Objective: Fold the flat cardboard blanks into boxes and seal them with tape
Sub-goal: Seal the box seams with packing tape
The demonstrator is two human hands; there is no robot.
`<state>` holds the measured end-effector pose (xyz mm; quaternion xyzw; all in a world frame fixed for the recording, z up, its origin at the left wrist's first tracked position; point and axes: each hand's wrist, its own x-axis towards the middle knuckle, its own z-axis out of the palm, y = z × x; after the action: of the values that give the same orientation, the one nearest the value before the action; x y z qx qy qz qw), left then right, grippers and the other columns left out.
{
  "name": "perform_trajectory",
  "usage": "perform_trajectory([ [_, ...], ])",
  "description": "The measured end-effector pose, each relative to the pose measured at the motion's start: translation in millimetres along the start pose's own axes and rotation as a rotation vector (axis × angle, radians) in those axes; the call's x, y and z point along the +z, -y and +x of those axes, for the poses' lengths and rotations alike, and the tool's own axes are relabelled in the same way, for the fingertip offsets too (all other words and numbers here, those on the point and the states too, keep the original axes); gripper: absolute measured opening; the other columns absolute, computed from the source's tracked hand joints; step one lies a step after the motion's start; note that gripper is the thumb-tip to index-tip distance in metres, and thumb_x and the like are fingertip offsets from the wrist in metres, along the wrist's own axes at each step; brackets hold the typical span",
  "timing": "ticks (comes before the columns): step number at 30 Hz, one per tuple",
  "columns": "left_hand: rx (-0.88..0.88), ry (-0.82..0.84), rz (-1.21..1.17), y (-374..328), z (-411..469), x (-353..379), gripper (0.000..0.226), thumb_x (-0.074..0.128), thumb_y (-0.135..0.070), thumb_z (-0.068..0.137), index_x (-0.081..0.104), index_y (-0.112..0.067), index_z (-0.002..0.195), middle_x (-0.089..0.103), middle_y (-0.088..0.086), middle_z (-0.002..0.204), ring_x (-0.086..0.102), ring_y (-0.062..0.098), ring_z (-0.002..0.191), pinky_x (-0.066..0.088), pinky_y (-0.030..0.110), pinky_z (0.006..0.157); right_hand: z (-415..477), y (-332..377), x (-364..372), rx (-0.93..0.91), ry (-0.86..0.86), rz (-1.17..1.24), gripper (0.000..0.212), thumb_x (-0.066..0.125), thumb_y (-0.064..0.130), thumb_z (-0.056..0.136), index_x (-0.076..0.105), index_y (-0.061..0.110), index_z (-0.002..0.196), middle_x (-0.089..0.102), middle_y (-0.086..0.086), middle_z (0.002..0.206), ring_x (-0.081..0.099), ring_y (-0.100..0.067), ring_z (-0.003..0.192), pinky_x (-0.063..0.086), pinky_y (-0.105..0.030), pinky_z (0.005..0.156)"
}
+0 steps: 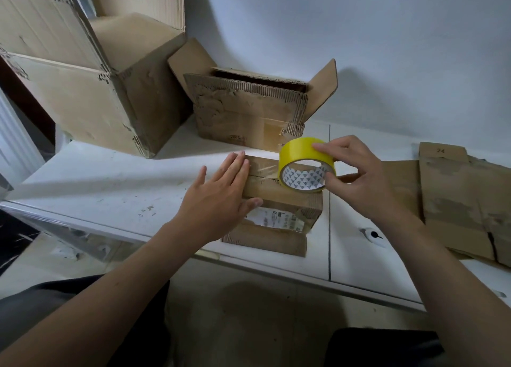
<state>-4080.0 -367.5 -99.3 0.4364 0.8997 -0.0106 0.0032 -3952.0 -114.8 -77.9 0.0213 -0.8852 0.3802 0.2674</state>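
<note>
A small folded cardboard box (279, 209) with a white label on its near side sits on the white table (96, 184). My left hand (221, 192) lies flat with straight fingers on the box's top left part, pressing down on a strip of clear tape. My right hand (356, 176) pinches a yellow roll of tape (304, 163) and holds it on edge over the box's top right part. A clear strip runs from the roll toward my left fingers.
A large open box (83, 90) stands at the back left, a medium open box (249, 112) behind the small one. Flat cardboard blanks (456, 201) lie on the table at the right. The wall (359, 35) is close behind.
</note>
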Motion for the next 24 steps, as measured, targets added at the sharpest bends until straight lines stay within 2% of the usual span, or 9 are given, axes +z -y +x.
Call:
perform_trajectory([
  [2,0.011,0.006,-0.014,4.5,2.8,-1.1,0.096,-0.015,-0.073,0.083,-0.006,-0.018,0.160,-0.017,-0.003,0.167,-0.019,0.014,0.153,0.012,0.053,0.125,-5.7,-4.2,4.8,0.022,0.021,0.021,0.066,0.070,0.000,0.091,0.053,0.036,0.143,0.050,-0.002,0.115,0.054,-0.018,0.112,0.060,-0.032,0.076],
  [5,0.071,-0.015,-0.028,20.0,6.6,-3.7,0.087,-0.009,-0.070,0.088,0.000,-0.024,0.162,-0.009,-0.007,0.168,-0.017,0.015,0.153,0.008,0.052,0.126,-14.7,-4.3,17.6,0.069,0.060,0.083,0.066,0.070,0.014,0.094,0.043,0.038,0.149,0.048,-0.002,0.117,0.054,-0.020,0.116,0.060,-0.041,0.082],
  [8,0.120,-0.081,-0.029,26.0,3.9,-1.7,0.081,0.000,-0.062,0.092,0.011,-0.022,0.162,0.006,-0.006,0.169,-0.011,0.015,0.155,0.006,0.049,0.126,-14.4,1.3,30.4,0.083,0.092,0.118,0.064,0.068,0.025,0.093,0.041,0.042,0.149,0.045,-0.001,0.118,0.051,-0.020,0.120,0.062,-0.040,0.074],
  [12,0.087,-0.024,-0.062,11.7,4.8,-0.2,0.083,0.010,-0.070,0.095,-0.001,-0.023,0.162,-0.008,-0.007,0.168,-0.016,0.010,0.153,0.001,0.049,0.127,-7.4,2.3,37.3,0.080,0.077,0.098,0.065,0.071,0.026,0.092,0.043,0.043,0.148,0.047,0.001,0.114,0.053,-0.020,0.116,0.061,-0.042,0.077],
  [16,0.044,-0.028,-0.081,8.9,7.9,-4.0,0.085,0.016,-0.070,0.094,-0.003,-0.024,0.162,-0.009,-0.008,0.169,-0.014,0.008,0.154,0.001,0.051,0.126,-6.8,8.6,42.4,0.033,0.038,0.005,0.065,0.070,0.033,0.093,0.041,0.043,0.150,0.049,0.003,0.108,0.054,-0.014,0.109,0.055,-0.021,0.069],
  [18,0.035,-0.026,-0.084,8.7,6.7,-4.8,0.087,0.013,-0.073,0.091,0.000,-0.024,0.162,-0.008,-0.009,0.169,-0.013,0.007,0.154,0.001,0.051,0.126,-4.1,12.0,38.3,-0.012,0.014,-0.080,0.063,0.071,0.026,0.091,0.047,0.039,0.147,0.050,0.001,0.102,0.055,-0.013,0.099,0.054,-0.025,0.069],
  [20,0.021,-0.018,-0.085,8.1,5.4,-5.6,0.089,0.011,-0.075,0.090,0.002,-0.024,0.162,-0.007,-0.010,0.168,-0.014,0.006,0.153,0.000,0.051,0.126,-1.5,14.9,28.2,-0.032,0.001,-0.174,0.060,0.066,0.027,0.084,0.055,0.036,0.142,0.049,0.002,0.096,0.054,-0.013,0.089,0.054,-0.029,0.066],
  [24,-0.005,-0.030,-0.074,7.2,5.7,-2.2,0.094,0.001,-0.079,0.088,0.004,-0.023,0.162,-0.006,-0.008,0.169,-0.011,0.009,0.154,0.000,0.054,0.126,-2.3,18.1,12.6,-0.011,0.039,-0.253,0.060,0.061,0.039,0.081,0.057,0.037,0.141,0.050,0.006,0.098,0.055,-0.017,0.091,0.059,-0.034,0.054],
])
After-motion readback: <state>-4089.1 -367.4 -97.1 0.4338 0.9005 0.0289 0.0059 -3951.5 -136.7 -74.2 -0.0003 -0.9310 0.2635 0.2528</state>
